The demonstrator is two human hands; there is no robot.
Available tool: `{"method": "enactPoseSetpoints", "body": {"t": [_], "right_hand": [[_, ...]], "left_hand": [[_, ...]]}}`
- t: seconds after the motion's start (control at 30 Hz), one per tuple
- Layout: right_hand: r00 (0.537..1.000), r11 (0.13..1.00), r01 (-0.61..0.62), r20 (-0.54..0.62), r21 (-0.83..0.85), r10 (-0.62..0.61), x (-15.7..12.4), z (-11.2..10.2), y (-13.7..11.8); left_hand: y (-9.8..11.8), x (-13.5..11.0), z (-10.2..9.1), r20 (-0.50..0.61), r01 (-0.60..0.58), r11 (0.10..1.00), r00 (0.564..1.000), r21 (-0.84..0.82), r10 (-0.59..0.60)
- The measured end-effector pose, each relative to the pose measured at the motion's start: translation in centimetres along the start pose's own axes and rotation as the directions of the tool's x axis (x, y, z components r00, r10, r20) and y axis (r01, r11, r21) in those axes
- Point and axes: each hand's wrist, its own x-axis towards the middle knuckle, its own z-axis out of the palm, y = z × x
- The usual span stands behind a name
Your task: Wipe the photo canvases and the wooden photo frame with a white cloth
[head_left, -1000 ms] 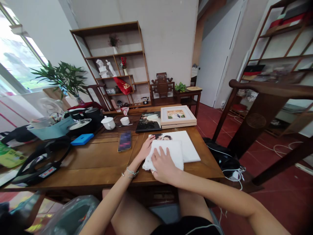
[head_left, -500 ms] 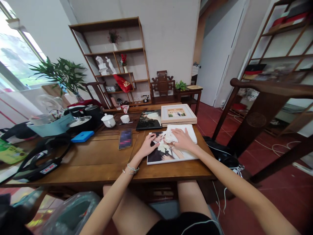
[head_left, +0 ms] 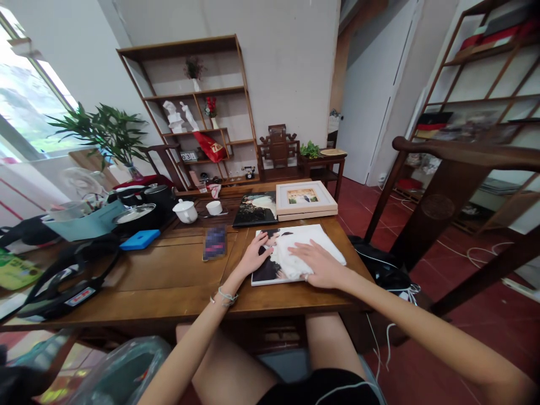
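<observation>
While the left hand (head_left: 256,254) rested with loose fingers on the photo board (head_left: 265,272) at the front of the table (head_left: 169,275), the right hand (head_left: 320,265) pressed flat, fingers spread, on a white cloth (head_left: 290,254) covering it.

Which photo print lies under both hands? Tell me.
The nearest print, under the white cloth; left hand and right hand rest on it. The dark print and framed photo lie untouched behind.

Head-worn view, facing forward and down, close over photo album (head_left: 264,271) on wooden table (head_left: 177,275), edges seemingly warped
</observation>
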Motion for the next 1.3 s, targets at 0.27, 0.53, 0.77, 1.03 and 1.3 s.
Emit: {"method": "enactPoseSetpoints", "body": {"t": [0.27,0.53,0.77,1.03,1.3], "right_hand": [[0.977,0.98,-0.2,-0.081,-0.015,0.198,2.9,-1.4,5.3],[0.999,0.998,0.05,0.013,0.024,-0.05,-2.7,-0.8,0.6],[0.994,0.994,-0.111,-0.001,0.001,0.111,-1.7,-2.2,2.2],[0.967,0.967,-0.251,-0.056,-0.049,0.248,1.0,-1.5,3.1],[1.0,1.0,-0.021,0.022,-0.012,0.021,-3.9,-1.2,-1.5]], "left_hand": [[0.4,-0.6,-0.1,-0.001,-0.017,1.0,1.0,0.005,0.017],[-0.1,-0.1,0.2,-0.025,-0.029,0.999,0.999,-0.016,0.029],[-0.3,-0.2,0.1,-0.005,-0.038,0.999,0.999,-0.01,0.038],[-0.5,0.0,0.1,-0.003,-0.037,0.999,0.999,0.017,0.037],[-0.7,0.1,0.5,-0.018,-0.026,1.0,1.0,0.007,0.026]]}}
